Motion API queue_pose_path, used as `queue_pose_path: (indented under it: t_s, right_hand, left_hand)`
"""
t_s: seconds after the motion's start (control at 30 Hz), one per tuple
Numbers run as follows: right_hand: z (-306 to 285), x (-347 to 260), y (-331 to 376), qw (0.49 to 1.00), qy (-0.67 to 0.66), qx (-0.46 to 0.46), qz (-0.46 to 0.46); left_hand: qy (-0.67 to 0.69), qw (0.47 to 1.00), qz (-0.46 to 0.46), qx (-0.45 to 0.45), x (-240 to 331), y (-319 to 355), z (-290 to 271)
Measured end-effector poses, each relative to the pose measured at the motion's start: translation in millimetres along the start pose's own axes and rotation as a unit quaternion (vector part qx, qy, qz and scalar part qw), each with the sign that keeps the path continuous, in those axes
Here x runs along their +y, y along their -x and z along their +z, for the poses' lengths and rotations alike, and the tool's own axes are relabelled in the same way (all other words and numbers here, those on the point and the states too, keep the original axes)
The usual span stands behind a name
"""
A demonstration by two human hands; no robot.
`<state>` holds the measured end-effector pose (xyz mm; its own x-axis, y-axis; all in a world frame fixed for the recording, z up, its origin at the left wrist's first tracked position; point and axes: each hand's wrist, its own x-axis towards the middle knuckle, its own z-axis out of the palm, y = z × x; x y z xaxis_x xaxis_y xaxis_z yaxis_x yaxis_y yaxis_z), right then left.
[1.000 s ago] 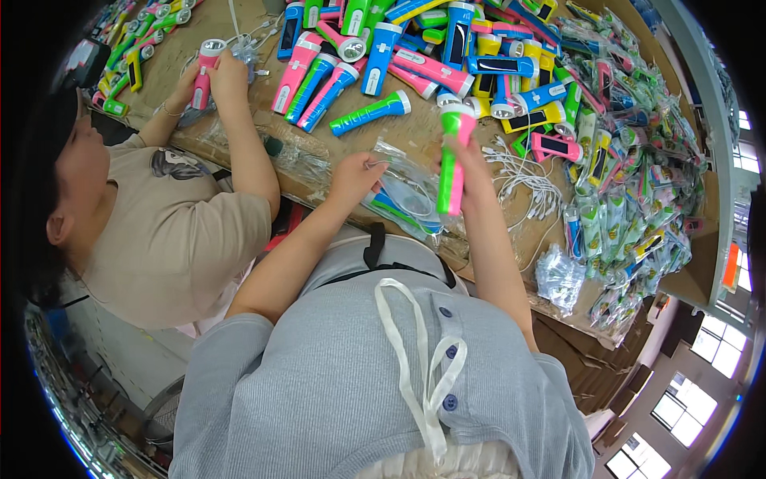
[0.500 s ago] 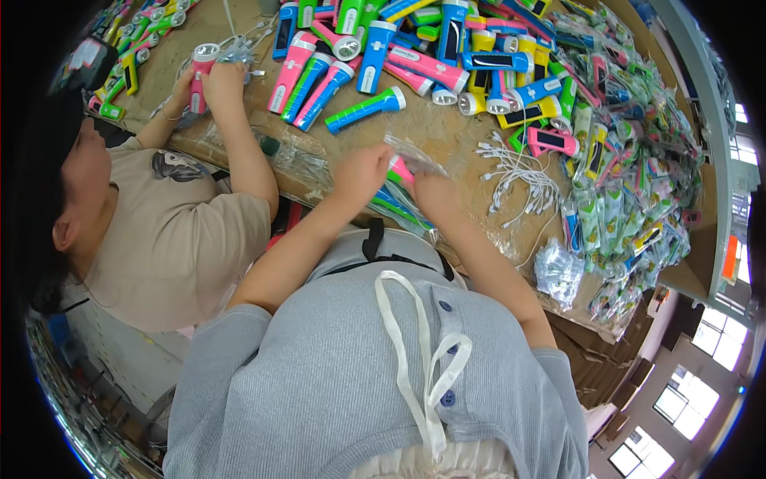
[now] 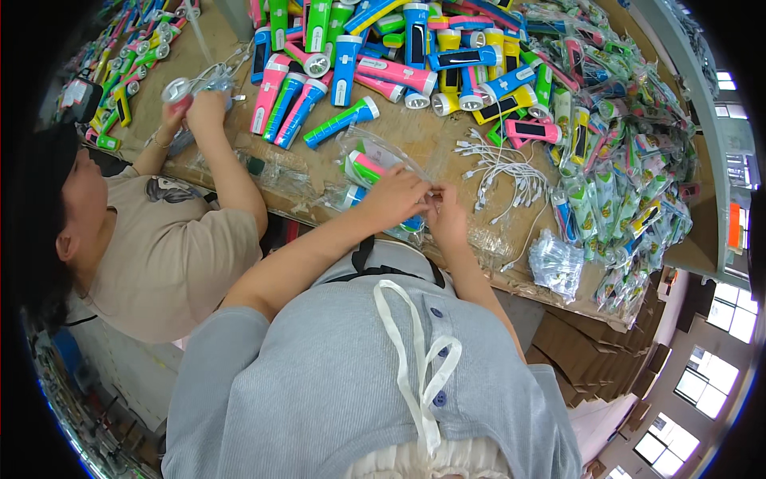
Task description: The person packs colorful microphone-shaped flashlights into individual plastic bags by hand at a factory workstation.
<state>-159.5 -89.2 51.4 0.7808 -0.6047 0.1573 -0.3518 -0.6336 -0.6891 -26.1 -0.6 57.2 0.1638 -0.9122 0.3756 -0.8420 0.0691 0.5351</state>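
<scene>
A pink and green flashlight (image 3: 365,169) lies inside a clear plastic bag (image 3: 379,148) at the table's near edge. My left hand (image 3: 396,196) reaches across this bag, its fingers pinched together at the bag's right end. Fingertip to fingertip with it, my right hand (image 3: 448,217) is closed on the same end of the bag. What exactly lies between the fingertips is too small to make out. Below the bag, a blue flashlight (image 3: 354,196) in clear wrapping is partly covered by my left hand and forearm. A blue and green flashlight (image 3: 341,123) rests unwrapped just beyond.
Many loose flashlights (image 3: 391,76) are heaped at the back. White charging cables (image 3: 511,177) lie right of my hands, near a stack of clear bags (image 3: 556,265). Bagged flashlights (image 3: 614,191) pile up at far right. On my left, a co-worker (image 3: 179,231) handles a flashlight (image 3: 177,94).
The pink and green flashlight now lies in its bag on the table, left of my fingers. My hands have moved right and together at the bag's end. The co-worker's flashlight has shifted left and down.
</scene>
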Motion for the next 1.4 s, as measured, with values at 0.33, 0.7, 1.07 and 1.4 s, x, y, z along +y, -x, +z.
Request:
queue_pose_path:
  t_s: [0.33, 0.7, 1.07, 1.4]
  right_hand:
    - [-2, 13, 13, 0.992, -0.076, 0.048, 0.086]
    - [-61, -17, -17, 0.979, 0.098, -0.012, -0.179]
    - [-7, 10, -25, 0.989, 0.046, -0.103, -0.097]
    - [-61, 5, -6, 0.985, 0.052, -0.160, -0.029]
  left_hand:
    - [-0.116, 0.984, 0.137, -0.018, -11, -3, 2]
    - [-0.202, 0.973, -0.077, -0.077, -15, 55, -71]
    - [0.015, 0.996, -0.084, -0.027, -15, 4, 3]
    - [-0.044, 0.999, 0.030, 0.008, -18, 19, -18]
